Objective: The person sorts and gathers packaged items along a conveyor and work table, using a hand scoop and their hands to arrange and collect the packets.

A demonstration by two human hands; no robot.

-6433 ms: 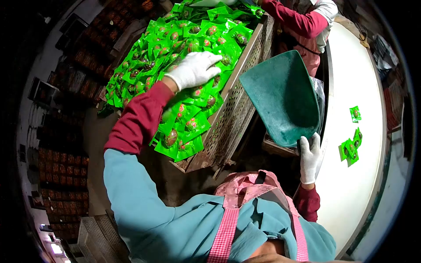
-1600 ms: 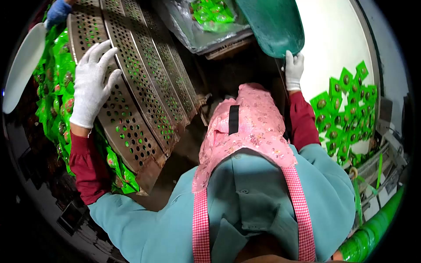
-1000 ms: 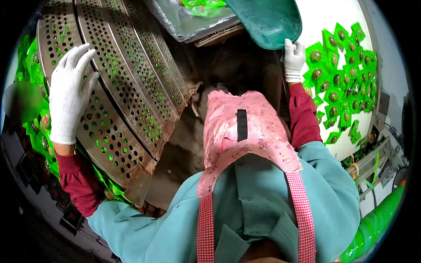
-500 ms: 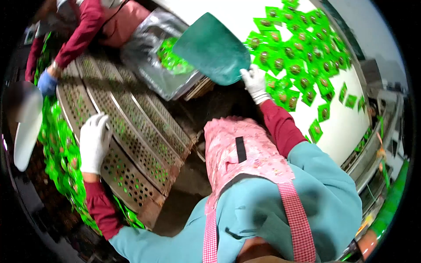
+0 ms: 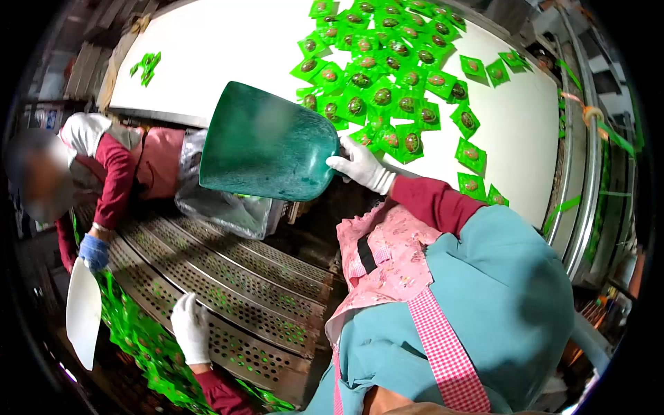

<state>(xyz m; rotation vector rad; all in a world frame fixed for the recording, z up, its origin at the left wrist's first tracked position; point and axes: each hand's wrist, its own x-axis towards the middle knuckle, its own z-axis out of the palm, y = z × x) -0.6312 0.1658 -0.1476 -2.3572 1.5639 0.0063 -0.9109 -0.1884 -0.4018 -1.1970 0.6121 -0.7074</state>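
The scoop (image 5: 270,142), probably light yet stiff, suits holding at its right end, gripped by the right hand (image 5: 363,167) (the left hand (image 5: 189,330) has loosely open fingers).

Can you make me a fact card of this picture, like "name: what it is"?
Right hand: white glove, holds a big dark-green scoop
Left hand: white glove, holds nothing, beside brownish metal slats full of holes
Table: long, white, smooth, with many shiny bright-green packets
Stray packets: small bunch near the table's left end
Co-worker's hand: blue glove, holds a white curved tool
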